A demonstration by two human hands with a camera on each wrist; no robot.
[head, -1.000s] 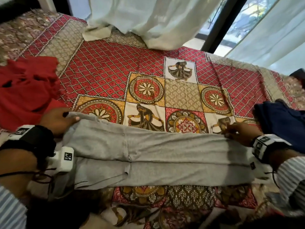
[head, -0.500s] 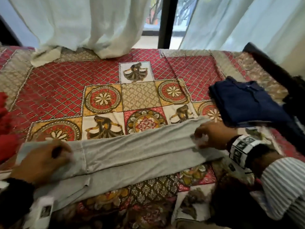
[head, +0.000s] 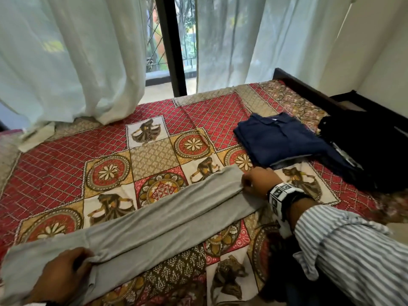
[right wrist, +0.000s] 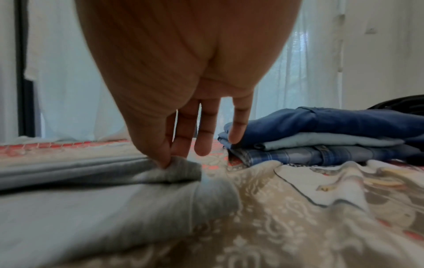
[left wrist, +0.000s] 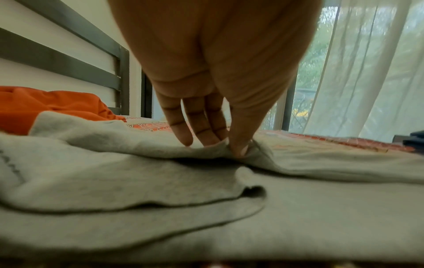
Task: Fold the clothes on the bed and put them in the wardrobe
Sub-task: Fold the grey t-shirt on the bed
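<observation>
Risk first: trousers (head: 141,226) lie stretched across the bed (head: 66,155), legs doubled lengthwise, each end held by only a small pinch. If 1 hand lifts or pulls sooner than the other, I'd expect the upper layer to slide off the lower and the long edges to go out of line. Soft knit, so it will likely sag in the middle if raised by the ends alone, and the fold could open.

Second risk: the cuff end sits just beside the folded stack (head: 282,140) of blue clothes. Swinging that end over carelessly could drag on the stack and knock it askew.

Third: at the waist end the wrist view shows loose, rumpled layers under the pinch. Folding over them as they lie would probably lock in a crease.

Left hand (head: 59,277): palm down at the waist end, near the bed's front edge. Thumb and fingers (left wrist: 183,134) pinch a ridge of the top layer; fingers point down, close together.

Right hand (head: 258,182): palm down at the cuff end, arm reaching in from the right in a striped sleeve (head: 353,250). Thumb and first finger pinch the upper cuff; the other fingers (right wrist: 237,127) hang straight and slightly spread, clear of the cloth.

Orange garment (left wrist: 45,105) lies unfolded by the headboard. Wardrobe not in view.
</observation>
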